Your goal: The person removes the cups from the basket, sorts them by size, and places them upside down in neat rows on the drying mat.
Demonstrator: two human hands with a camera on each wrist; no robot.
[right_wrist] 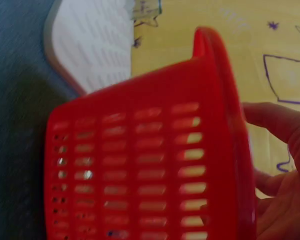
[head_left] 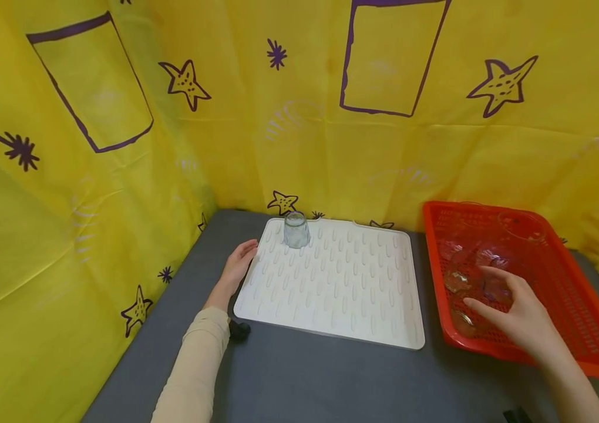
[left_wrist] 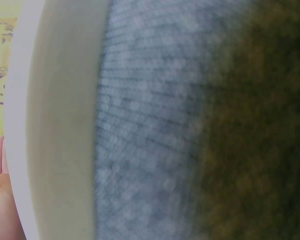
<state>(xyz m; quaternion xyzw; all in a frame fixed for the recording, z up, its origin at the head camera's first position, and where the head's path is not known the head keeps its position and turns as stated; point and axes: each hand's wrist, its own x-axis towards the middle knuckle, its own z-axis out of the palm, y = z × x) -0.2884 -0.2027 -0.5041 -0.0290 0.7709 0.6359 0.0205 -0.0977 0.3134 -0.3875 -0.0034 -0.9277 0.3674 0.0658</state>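
My left hand (head_left: 236, 267) lies along the left edge of a white ridged drying mat (head_left: 331, 294), its fingers extended. Near the mat's back left corner a clear drinking glass (head_left: 296, 232) stands upside down. Over the front part of a red plastic basket (head_left: 437, 288) is my right hand (head_left: 524, 320), thumb and fingers spread apart with nothing between them. Several clear glass pieces (head_left: 458, 282) lie inside the basket near those fingertips. The right wrist view shows the slotted basket wall (right_wrist: 155, 160) hiding part of the same hand (right_wrist: 285, 210).
A grey tabletop (head_left: 299, 376) carries the mat and, to its right, the basket. Yellow cloth (head_left: 299, 147) with purple drawings hangs behind and on the left. A dark strap piece (head_left: 239, 330) shows beside the left sleeve.
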